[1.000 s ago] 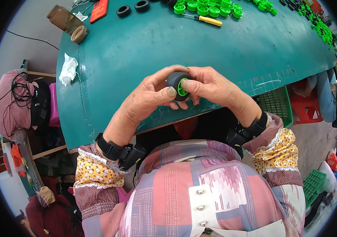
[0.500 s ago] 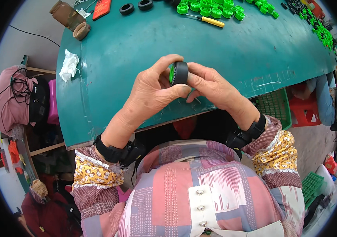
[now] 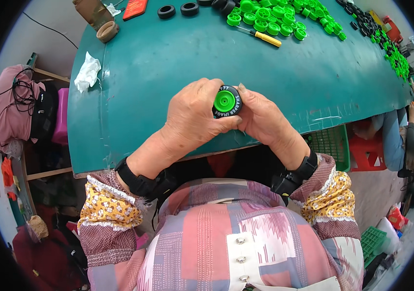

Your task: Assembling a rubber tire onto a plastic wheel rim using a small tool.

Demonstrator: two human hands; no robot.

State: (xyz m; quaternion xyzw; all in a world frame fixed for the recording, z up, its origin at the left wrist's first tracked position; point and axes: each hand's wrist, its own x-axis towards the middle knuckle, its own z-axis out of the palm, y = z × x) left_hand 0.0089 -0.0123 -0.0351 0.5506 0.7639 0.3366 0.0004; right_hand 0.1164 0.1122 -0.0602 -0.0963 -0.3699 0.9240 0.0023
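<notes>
A small toy wheel [image 3: 225, 101], a black tyre around a bright green rim, is held between both hands above the near part of the table. Its green face with a small centre hole points up toward me, and pale lettering runs round the tyre. My left hand [image 3: 191, 109] grips it from the left, thumb along the lower edge and fingers behind the upper edge. From the right, my right hand [image 3: 265, 115] is closed on the tyre's side, its thumb at the upper right. The fingers under the wheel are hidden.
The green table [image 3: 158, 63] bears a heap of green rims [image 3: 270, 17], loose black tyres [image 3: 166, 12] and a yellow-handled screwdriver [image 3: 267, 39] at the far side. Crumpled white tissue [image 3: 88, 72] and a brown jar [image 3: 93, 12] are on the left. A green crate [image 3: 331, 145] sits below the right edge.
The wheel has turned from edge-on to face-up, so its green rim now shows. Both hands have shifted their fingers around it, and the right thumb has come up onto its edge.
</notes>
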